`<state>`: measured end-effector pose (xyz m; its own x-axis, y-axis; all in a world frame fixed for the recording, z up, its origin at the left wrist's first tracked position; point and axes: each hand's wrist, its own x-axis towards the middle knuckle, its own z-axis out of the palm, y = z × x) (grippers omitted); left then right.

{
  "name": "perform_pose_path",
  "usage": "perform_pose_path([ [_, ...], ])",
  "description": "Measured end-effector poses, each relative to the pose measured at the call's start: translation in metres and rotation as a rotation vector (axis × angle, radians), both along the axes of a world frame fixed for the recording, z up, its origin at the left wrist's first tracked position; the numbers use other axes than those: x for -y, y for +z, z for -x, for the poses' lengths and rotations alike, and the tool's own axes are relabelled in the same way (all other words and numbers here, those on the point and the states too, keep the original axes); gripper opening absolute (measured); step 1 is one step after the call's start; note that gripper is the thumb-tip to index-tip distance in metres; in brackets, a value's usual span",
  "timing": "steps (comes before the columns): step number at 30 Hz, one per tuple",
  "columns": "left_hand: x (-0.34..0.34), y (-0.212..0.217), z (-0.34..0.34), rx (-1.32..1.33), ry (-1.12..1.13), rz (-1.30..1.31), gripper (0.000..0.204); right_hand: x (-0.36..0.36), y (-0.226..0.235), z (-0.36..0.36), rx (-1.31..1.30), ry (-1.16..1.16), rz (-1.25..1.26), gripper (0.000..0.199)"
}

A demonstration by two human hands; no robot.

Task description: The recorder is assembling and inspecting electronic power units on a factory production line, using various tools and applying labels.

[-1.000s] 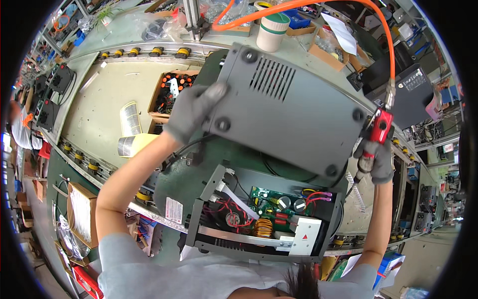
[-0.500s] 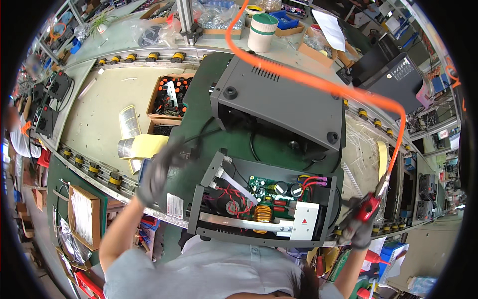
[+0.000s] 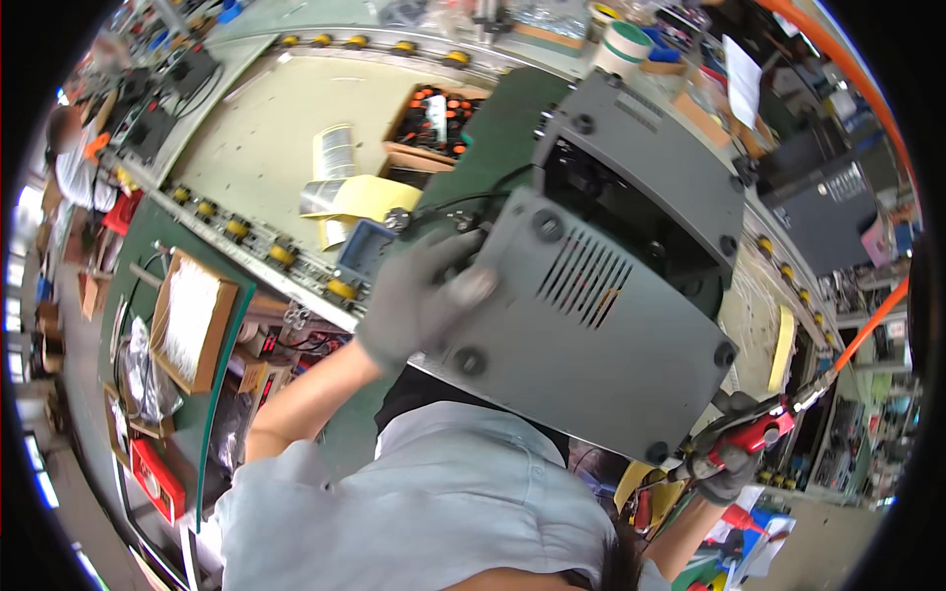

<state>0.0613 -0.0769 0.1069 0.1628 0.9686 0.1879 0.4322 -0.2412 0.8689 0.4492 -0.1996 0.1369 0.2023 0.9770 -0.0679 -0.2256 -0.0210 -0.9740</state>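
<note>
A grey metal case is in front of me, its slotted panel with round black feet facing up; its inside is hidden. At its left edge is my left hand in a grey glove, thumb over the panel and fingers at the edge, somewhat blurred. My gloved right hand is closed around a red air tool at the case's near right corner. An orange hose runs up from the tool's metal fitting. Behind the case lies a second grey housing, its open side towards me.
On the left, a carton of black and orange parts, yellow sheets and a blue tray lie near the green work board. Rollers line the conveyor's edge. A person is at far left.
The near case has been turned over from circuit side up to slotted panel up. My left hand has come right to its edge. The right hand still holds the tool. The view has shifted.
</note>
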Motion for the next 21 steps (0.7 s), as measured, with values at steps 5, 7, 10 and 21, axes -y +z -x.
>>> perform_pose_path([
  [5, -0.024, -0.012, 0.002, 0.063, 0.011, 0.274, 0.057, -0.03, 0.027, 0.007, -0.082, -0.018, -0.138, 0.063],
  [7, -0.015, -0.013, -0.006, -0.051, 0.074, 0.102, 0.06, -0.033, 0.048, 0.0, -0.295, 0.081, -0.294, 0.057],
  [10, -0.012, -0.014, -0.007, 0.05, 0.02, 0.152, 0.058, -0.045, 0.066, 0.011, -0.454, 0.337, -0.485, 0.056],
  [21, -0.164, -0.106, 0.088, -0.719, 0.288, 0.214, 0.025, -0.08, 0.025, 0.097, -0.297, 0.009, -0.332, 0.05],
])
